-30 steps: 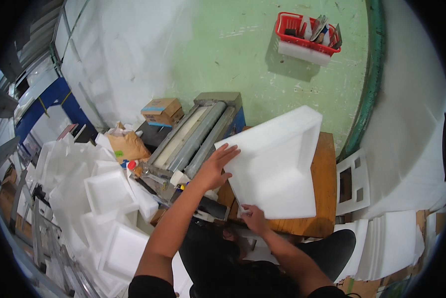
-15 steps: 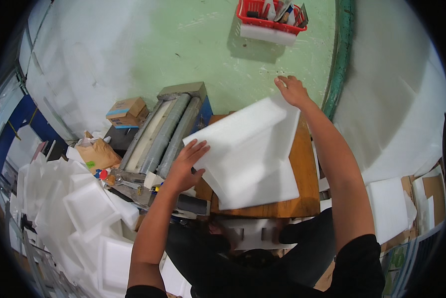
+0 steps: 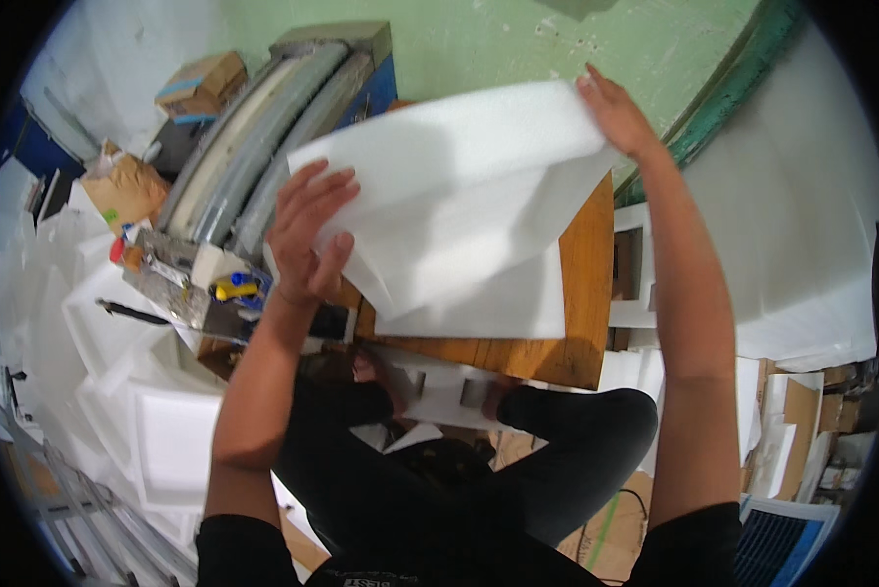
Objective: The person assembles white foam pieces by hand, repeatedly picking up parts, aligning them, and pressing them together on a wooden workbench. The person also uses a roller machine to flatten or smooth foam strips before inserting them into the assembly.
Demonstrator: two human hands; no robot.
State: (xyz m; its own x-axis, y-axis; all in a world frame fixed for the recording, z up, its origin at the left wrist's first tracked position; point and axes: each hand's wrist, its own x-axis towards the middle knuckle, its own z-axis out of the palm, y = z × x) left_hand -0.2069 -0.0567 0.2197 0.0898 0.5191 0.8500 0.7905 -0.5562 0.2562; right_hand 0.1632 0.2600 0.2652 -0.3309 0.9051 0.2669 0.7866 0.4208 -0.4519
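A white foam sheet (image 3: 459,215) with a crease across it lies on the wooden tabletop (image 3: 583,284). Its far part looks raised, and its near edge rests close to the front of the wood. Against the sheet's left edge lies my left hand (image 3: 307,230), fingers spread and thumb apart. My right hand (image 3: 621,112) touches the far right corner from the side, its fingers stretched out. Neither hand's fingers are wrapped round the foam. Part of the sheet's underside is hidden.
Left of the table stands a long device with grey rollers (image 3: 254,147). Beside it are a cardboard box (image 3: 202,83), a yellow-handled tool (image 3: 236,287) and a paper bag (image 3: 126,186). White foam trays (image 3: 175,440) pile up lower left. A green tube-like edge (image 3: 738,103) runs at far right.
The view has shifted, so the red basket has left the picture. Both hands stay at the sheet's edges, and the sheet's far edge now sits more level across the view.
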